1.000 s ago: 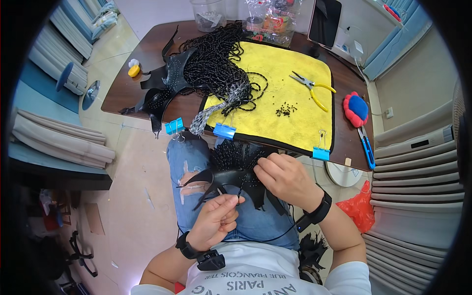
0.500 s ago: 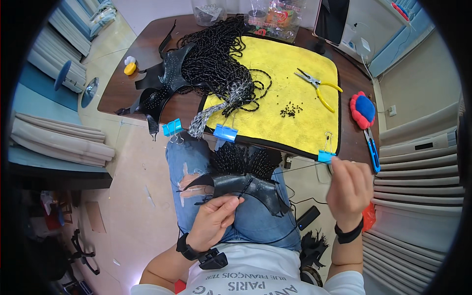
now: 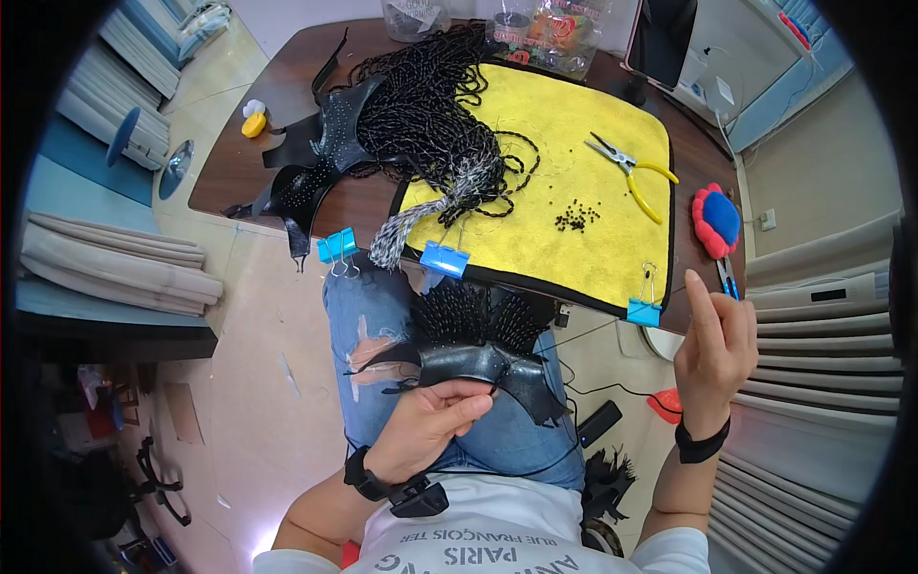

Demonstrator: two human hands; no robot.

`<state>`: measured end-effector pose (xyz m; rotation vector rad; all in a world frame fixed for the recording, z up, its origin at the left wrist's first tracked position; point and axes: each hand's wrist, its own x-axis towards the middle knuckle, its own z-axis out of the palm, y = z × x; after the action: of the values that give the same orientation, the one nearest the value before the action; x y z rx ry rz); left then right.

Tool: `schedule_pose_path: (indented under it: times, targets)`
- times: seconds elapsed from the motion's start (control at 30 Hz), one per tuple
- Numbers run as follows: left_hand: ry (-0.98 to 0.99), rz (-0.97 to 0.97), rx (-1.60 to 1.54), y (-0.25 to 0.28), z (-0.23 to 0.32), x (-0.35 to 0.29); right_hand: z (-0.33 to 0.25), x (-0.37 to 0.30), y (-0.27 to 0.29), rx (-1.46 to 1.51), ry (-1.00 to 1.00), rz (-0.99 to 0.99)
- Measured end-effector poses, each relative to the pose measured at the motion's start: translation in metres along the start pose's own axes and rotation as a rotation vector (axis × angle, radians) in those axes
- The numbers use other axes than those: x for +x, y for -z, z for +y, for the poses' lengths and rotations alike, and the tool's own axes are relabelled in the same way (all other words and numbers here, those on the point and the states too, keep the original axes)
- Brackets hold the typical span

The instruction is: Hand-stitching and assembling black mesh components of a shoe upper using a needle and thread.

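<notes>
On my lap lies a black leather piece [image 3: 459, 364] with a studded surface and a fan of black beaded strands [image 3: 469, 316] along its far side. My left hand [image 3: 435, 416] is closed, thumb and fingers pinching its near edge. To the right, my right hand [image 3: 715, 349] is raised beside the table's corner, its fingertips drawn together. A thin dark thread [image 3: 593, 334] stretches from the leather toward those fingertips; its end at the fingers is too fine to make out.
A yellow cloth [image 3: 535, 105] is clipped to the table with blue binder clips [image 3: 445, 259]. It bears small black beads [image 3: 578, 218] and yellow-handled pliers [image 3: 633, 172]. Black beaded strands [image 3: 421, 105], more leather [image 3: 325, 143], a red-blue pincushion [image 3: 715, 220] and a blue-handled tool [image 3: 729, 277] lie around.
My right hand has moved right and slightly up, away from the lap. My left hand has shifted a little right along the leather's near edge.
</notes>
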<state>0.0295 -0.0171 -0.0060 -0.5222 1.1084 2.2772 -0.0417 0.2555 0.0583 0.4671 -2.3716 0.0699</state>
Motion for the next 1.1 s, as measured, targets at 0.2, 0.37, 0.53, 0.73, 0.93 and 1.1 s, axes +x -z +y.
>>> schedule_pose_path:
  times: [0.2, 0.37, 0.53, 0.73, 0.93, 1.1]
  targets:
    - [0.041, 0.009, 0.113, 0.009, 0.000, 0.004, 0.005, 0.030, -0.014, -0.059, 0.137, -0.016]
    - [0.032, -0.039, 0.016, 0.010, 0.009, 0.001, 0.003, 0.070, -0.030, -0.078, 0.318, -0.051]
    - [0.099, -0.071, -0.079, 0.013, 0.015, -0.001, 0.000, 0.093, -0.043, -0.081, 0.407, -0.023]
    - [0.085, -0.103, 0.092, 0.019, 0.011, -0.002, -0.003, 0.106, -0.047, -0.099, 0.416, -0.009]
    - [-0.007, -0.118, 0.061, 0.014, 0.017, 0.003, -0.002, 0.112, -0.049, -0.144, 0.391, -0.038]
    - [-0.020, 0.097, -0.054, -0.016, 0.025, 0.008, 0.001, 0.111, -0.053, -0.159, 0.397, -0.051]
